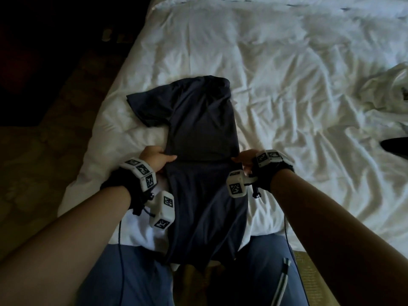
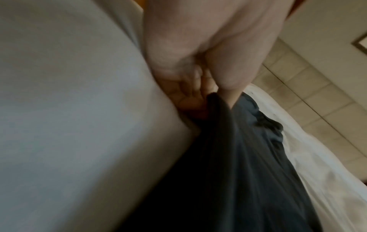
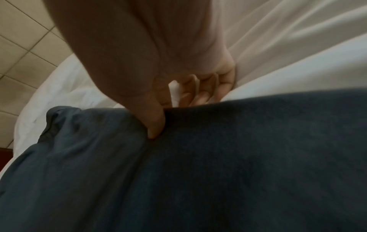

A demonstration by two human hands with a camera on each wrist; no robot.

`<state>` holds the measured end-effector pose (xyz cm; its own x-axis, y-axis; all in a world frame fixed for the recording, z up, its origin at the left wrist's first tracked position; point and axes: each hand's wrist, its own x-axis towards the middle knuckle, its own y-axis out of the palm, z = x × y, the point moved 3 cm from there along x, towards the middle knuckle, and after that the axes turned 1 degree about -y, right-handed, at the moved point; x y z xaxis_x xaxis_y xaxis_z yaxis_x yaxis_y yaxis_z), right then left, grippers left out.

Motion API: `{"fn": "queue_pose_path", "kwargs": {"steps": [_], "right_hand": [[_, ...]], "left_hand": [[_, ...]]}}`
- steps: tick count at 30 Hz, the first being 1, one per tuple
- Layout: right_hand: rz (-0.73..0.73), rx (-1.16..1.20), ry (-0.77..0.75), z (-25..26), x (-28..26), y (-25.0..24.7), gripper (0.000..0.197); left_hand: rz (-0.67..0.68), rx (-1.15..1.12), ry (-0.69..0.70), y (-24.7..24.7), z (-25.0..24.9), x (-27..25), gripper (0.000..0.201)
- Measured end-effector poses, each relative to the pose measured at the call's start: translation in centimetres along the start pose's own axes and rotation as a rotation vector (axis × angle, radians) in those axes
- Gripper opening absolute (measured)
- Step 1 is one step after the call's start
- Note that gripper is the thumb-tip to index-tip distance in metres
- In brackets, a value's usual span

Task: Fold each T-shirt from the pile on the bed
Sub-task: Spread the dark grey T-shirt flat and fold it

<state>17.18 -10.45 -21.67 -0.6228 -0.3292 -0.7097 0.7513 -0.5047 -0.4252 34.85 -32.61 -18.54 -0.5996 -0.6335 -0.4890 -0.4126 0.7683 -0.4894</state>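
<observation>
A dark navy T-shirt (image 1: pixel 203 133) lies lengthwise on the white bed (image 1: pixel 287 85), folded into a narrow strip, one sleeve sticking out to the left, its hem hanging over the near edge. My left hand (image 1: pixel 157 159) pinches the shirt's left edge at mid-length, thumb on top. My right hand (image 1: pixel 244 161) pinches the right edge at the same height. In the left wrist view the left hand (image 2: pixel 206 97) has its fingers under the dark T-shirt (image 2: pixel 238 157). In the right wrist view the right hand (image 3: pixel 158 109) presses its thumb onto the T-shirt (image 3: pixel 198 172), fingers tucked below.
A rumpled white garment (image 1: pixel 390 96) lies at the bed's right edge, with a dark item (image 1: pixel 395 144) below it. The patterned carpet (image 1: pixel 55 129) lies left of the bed. My blue trousers (image 1: pixel 132 279) show at the bottom.
</observation>
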Motion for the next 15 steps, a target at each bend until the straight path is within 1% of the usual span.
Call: {"fn": "queue_pose_path", "kwargs": {"steps": [1,2,4,5,6,9,10,11,13,14,15], "right_hand": [[-0.018,-0.007,-0.016,0.0,0.1,-0.1,0.027],[-0.012,0.021,0.005,0.1,-0.6,-0.3,0.029],[-0.029,0.162,0.01,0.2,-1.6,-0.6,0.038],[-0.004,0.226,0.022,-0.1,-1.5,-0.8,0.042],[0.025,0.269,0.037,0.0,-1.6,-0.9,0.043],[0.104,0.453,0.015,-0.1,-0.8,-1.6,0.035],[0.105,0.522,0.0,0.4,-1.2,-1.8,0.033],[0.105,0.596,-0.022,0.8,-0.5,-2.0,0.032],[0.032,0.651,-0.063,2.2,-0.2,-2.2,0.026],[-0.017,0.647,-0.085,3.3,-0.4,-2.3,0.02],[-0.041,0.657,-0.126,4.2,0.3,-2.3,0.021]], "left_hand": [[-0.054,0.045,0.024,0.1,-0.3,0.0,0.033],[-0.097,0.056,0.043,0.0,-0.6,-0.1,0.037],[-0.127,0.021,0.068,-0.3,-1.2,0.5,0.038],[-0.116,-0.052,0.053,-0.4,-1.2,1.2,0.038],[-0.089,-0.149,-0.007,-0.5,-1.2,1.6,0.037],[0.018,-0.594,-0.151,-0.5,-1.5,2.2,0.026],[0.062,-0.719,-0.181,-0.4,-1.6,2.4,0.026],[0.078,-0.802,-0.193,-0.5,-1.7,2.7,0.033],[0.066,-0.887,-0.192,-1.0,-1.9,3.8,0.046],[0.067,-0.923,-0.19,-1.4,-1.9,4.4,0.048],[0.058,-0.954,-0.191,-1.7,-2.0,5.1,0.049]]}}
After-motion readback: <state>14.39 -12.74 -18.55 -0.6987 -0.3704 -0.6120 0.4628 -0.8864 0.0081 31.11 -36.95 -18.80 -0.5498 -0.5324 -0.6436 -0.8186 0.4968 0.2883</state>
